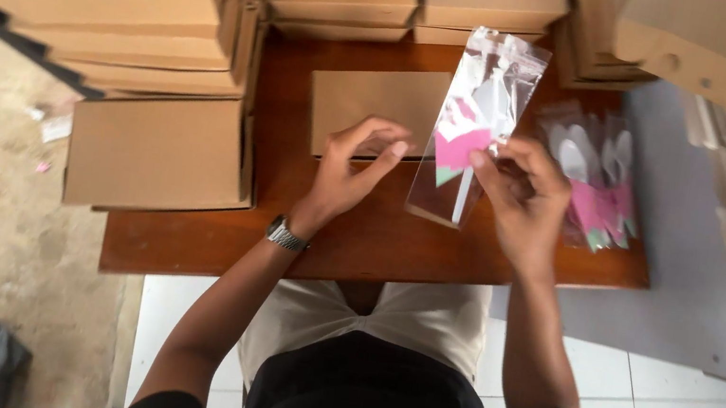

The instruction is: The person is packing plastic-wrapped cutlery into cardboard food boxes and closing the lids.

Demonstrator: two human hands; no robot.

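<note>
Right hand (522,199) pinches the clear plastic bag of white spoon and pink napkin (473,125) above the brown wooden table (377,235), left hand (354,169) half-open beside it; the one-sided grip risks the bag slipping and contents sliding out.

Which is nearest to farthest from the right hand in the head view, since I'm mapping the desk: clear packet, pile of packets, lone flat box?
1. Clear packet, held by the right hand.
2. Pile of packets, just right.
3. Lone flat box, left, behind the left hand.
</note>
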